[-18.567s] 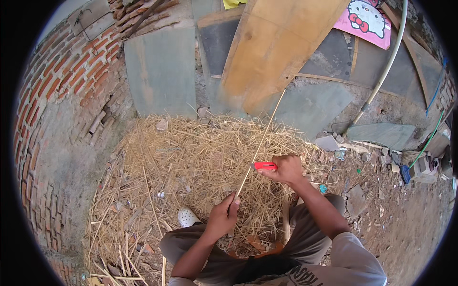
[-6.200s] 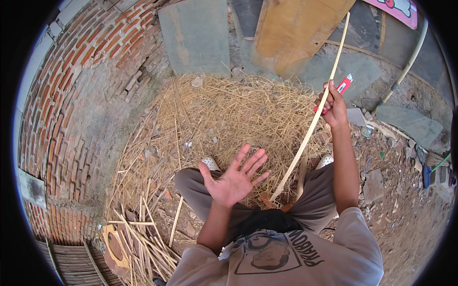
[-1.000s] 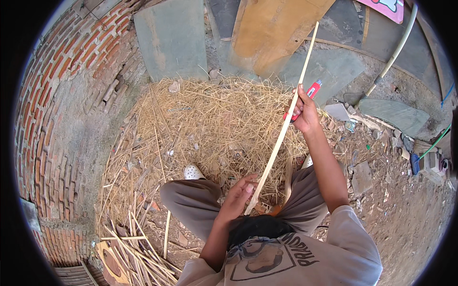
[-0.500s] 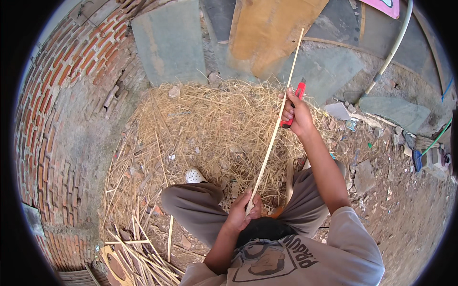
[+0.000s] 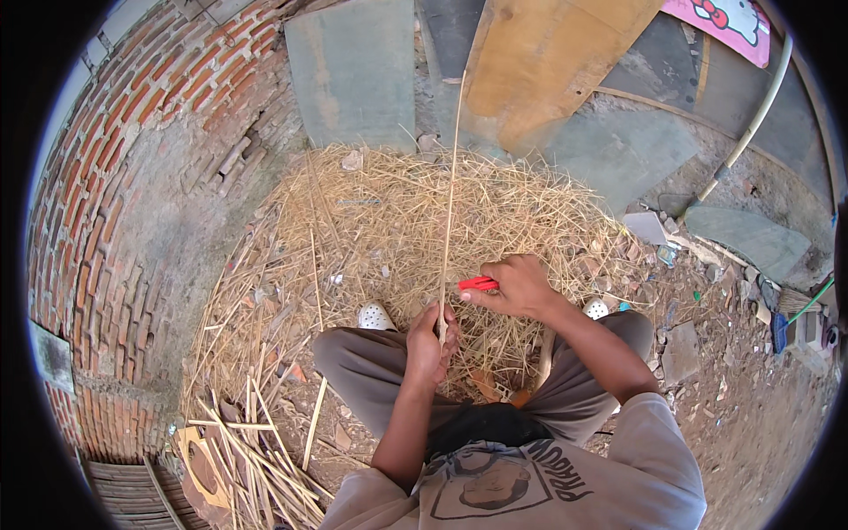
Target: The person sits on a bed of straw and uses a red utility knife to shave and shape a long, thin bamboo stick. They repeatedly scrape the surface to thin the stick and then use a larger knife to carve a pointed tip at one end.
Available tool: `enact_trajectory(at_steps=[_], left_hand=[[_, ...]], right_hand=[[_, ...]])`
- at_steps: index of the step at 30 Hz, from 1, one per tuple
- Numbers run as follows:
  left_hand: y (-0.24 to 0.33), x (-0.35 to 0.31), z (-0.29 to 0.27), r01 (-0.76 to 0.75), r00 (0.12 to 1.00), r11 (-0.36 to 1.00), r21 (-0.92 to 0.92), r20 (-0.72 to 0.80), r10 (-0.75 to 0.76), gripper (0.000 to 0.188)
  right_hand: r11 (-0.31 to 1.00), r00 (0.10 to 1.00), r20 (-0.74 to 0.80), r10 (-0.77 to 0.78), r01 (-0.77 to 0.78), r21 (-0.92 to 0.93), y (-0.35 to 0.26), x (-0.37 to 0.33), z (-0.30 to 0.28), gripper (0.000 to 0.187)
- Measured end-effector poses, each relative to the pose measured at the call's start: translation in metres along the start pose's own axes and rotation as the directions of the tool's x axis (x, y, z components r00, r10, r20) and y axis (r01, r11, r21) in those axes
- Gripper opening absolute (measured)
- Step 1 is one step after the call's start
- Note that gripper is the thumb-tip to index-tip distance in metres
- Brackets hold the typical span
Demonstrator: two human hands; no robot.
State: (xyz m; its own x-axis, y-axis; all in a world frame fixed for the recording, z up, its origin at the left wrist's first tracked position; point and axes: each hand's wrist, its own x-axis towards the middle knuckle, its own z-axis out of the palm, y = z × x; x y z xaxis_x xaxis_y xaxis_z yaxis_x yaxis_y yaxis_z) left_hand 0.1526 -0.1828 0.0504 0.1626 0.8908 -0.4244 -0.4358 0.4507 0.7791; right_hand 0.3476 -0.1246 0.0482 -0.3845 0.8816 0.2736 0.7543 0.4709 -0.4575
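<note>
Pale stick (image 5: 451, 194) is clamped near its lower end in the left hand (image 5: 428, 349), rising over straw (image 5: 371, 230); with a red knife (image 5: 480, 283) gripped in the right hand (image 5: 518, 287) just beside, the left could be nicked by a downward slip.

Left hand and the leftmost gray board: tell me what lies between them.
The head view shows a heap of straw between the left hand, which grips the stick, and the gray board.
</note>
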Motion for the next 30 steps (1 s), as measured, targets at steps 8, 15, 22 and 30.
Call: enact_trajectory(at_steps=[8, 15, 22, 30], left_hand=[[-0.002, 0.000, 0.005, -0.006, 0.997, 0.999, 0.041, -0.074, 0.009, 0.021], [-0.008, -0.004, 0.006, -0.016, 0.997, 0.993, 0.116, -0.071, 0.024, 0.023], [-0.013, -0.015, -0.002, -0.038, 0.999, 0.992, 0.124, -0.024, 0.041, 0.027], [-0.021, -0.038, -0.003, -0.034, 0.999, 0.960, 0.277, -0.022, 0.042, 0.032]], right_hand=[[0.991, 0.991, -0.017, -0.132, 0.132, 0.015, -0.008, -0.006, 0.014, 0.064], [0.986, 0.962, -0.218, -0.167, 0.161, -0.046, 0.006, 0.000, 0.023, 0.064], [0.997, 0.989, -0.134, -0.064, 0.059, -0.045, 0.007, -0.003, 0.030, 0.064], [0.985, 0.928, -0.331, -0.172, 0.154, -0.081, 0.035, 0.007, 0.036, 0.066]])
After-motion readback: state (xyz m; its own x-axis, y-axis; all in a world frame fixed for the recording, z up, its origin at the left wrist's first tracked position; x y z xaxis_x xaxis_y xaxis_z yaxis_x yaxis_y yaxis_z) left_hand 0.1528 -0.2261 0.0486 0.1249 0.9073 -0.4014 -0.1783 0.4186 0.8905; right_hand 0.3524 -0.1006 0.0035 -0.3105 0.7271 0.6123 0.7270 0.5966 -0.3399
